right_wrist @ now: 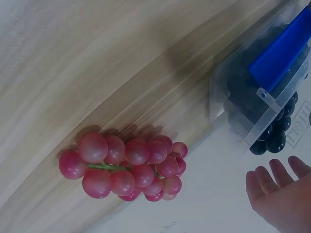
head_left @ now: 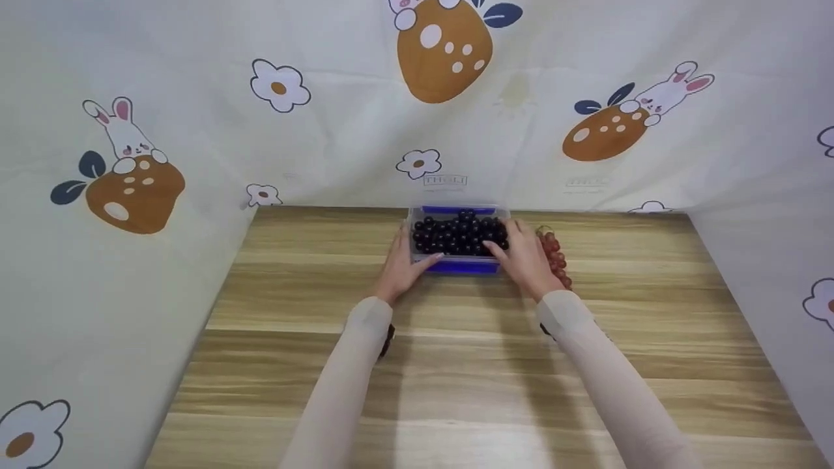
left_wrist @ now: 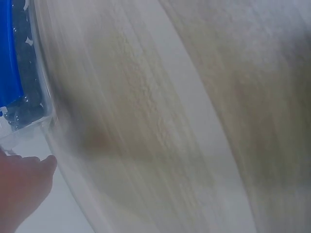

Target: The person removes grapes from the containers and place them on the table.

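A clear plastic container (head_left: 456, 259) with blue clips stands at the far side of the table, heaped with a bunch of black grapes (head_left: 459, 234). At its left front corner, my left hand (head_left: 399, 264) holds it, fingers along the side wall and thumb across the front rim. My right hand (head_left: 524, 257) is at the right end, thumb reaching over the grapes. In the right wrist view, its fingers (right_wrist: 279, 182) are extended and spread beside the rim, where some black grapes bulge over. A red grape bunch (right_wrist: 141, 167) lies just right of that hand.
The wooden table (head_left: 456, 378) meets a printed cloth backdrop (head_left: 352, 143) right behind the container. More cloth hangs along the left and right sides. A blue clip (right_wrist: 282, 51) juts from the container's side in the right wrist view.
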Demonstrator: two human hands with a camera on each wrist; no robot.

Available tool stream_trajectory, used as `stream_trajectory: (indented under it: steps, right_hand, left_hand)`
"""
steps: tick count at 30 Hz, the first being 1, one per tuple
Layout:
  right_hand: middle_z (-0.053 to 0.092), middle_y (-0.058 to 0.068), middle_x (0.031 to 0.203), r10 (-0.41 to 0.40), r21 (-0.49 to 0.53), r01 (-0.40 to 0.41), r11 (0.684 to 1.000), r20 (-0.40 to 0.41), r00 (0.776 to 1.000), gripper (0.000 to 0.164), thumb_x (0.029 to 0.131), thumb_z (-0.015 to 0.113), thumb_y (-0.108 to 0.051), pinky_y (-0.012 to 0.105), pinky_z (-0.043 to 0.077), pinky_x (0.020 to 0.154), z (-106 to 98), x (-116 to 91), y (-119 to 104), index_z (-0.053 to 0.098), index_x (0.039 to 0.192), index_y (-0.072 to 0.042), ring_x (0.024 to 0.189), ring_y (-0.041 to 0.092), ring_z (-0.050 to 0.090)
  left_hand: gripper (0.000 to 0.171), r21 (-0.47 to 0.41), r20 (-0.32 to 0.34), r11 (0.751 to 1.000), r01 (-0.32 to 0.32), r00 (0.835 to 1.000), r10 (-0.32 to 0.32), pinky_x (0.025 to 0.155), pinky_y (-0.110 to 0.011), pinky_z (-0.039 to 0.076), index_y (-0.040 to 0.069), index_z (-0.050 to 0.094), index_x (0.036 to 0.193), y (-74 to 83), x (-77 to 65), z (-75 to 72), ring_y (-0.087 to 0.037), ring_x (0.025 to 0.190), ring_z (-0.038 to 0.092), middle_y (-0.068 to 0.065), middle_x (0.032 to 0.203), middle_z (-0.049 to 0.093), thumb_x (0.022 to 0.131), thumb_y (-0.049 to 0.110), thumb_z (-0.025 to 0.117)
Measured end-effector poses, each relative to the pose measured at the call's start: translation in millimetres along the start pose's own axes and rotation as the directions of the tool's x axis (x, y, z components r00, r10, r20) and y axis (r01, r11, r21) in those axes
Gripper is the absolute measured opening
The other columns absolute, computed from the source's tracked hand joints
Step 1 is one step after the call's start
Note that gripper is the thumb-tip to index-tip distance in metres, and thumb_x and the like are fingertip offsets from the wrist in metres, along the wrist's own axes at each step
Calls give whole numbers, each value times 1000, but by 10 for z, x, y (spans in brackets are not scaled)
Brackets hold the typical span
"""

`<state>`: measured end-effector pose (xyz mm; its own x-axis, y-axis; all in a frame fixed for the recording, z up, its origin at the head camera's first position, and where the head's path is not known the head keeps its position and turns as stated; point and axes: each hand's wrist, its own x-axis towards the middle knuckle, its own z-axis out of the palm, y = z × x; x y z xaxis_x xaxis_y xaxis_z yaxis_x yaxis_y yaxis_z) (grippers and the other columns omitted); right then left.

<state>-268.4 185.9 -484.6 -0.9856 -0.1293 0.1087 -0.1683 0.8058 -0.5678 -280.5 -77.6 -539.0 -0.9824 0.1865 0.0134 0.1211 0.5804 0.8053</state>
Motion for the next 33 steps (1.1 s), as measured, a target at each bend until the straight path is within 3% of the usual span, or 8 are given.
stream_trajectory:
  steps: [5, 9, 13, 18, 26, 33]
  right_hand:
    - [41, 35, 158, 26, 16, -26, 1000, 26, 999, 68, 106, 66, -35, 62, 42, 118, -15, 31, 27, 42, 158, 0, 144, 51, 44]
    - [37, 33, 162, 31, 27, -33, 999, 44, 999, 69, 106, 66, -35, 62, 40, 119, -17, 65, 39, 39, 161, -2, 147, 50, 41]
    - [35, 32, 162, 22, 34, -23, 999, 50, 999, 71, 106, 67, -33, 62, 42, 118, -12, 110, 43, 36, 162, -2, 147, 49, 41]
    - [34, 32, 163, 5, 41, -7, 999, 49, 999, 73, 105, 68, -32, 62, 40, 119, 29, 164, 66, 36, 162, 0, 148, 49, 39]
    - [33, 34, 162, -21, 46, 18, 999, 47, 999, 74, 102, 73, -31, 61, 40, 120, 92, 189, 112, 39, 159, 1, 147, 52, 40]
    - [23, 31, 169, 4, 50, -10, 999, 114, 993, 77, 102, 73, -34, 61, 40, 120, 117, 213, 86, 36, 161, -2, 150, 50, 36]
  left_hand:
    - [121, -39, -7, 999, -32, 999, 32, 132, -58, 8, 4, 2, 170, -116, 93, 83, -43, 162, 7, -26, 175, 4, 92, 72, 66]
    - [115, -29, -6, 999, -30, 1000, 30, 132, -56, 10, 7, 1, 170, -51, 72, 53, -41, 162, 9, -25, 175, 6, 95, 64, 68]
    - [107, 8, 8, 1000, -21, 1000, 21, 133, -50, 9, 2, 2, 169, 43, 40, -8, -40, 163, 8, -26, 175, 6, 101, 51, 68]
    - [106, 35, 7, 999, -22, 1000, 21, 133, -54, 13, -3, 4, 168, 46, 38, -39, -43, 162, 11, -28, 174, 8, 101, 50, 67]
    - [109, 63, 27, 998, -1, 1000, 0, 133, -50, 11, 1, 1, 169, 48, 10, -47, -39, 163, 9, -24, 176, 5, 100, 56, 66]
    - [109, 53, 16, 999, 2, 1000, -3, 133, -49, 12, 2, 3, 169, 34, -15, -37, -39, 163, 11, -24, 176, 6, 99, 57, 67]
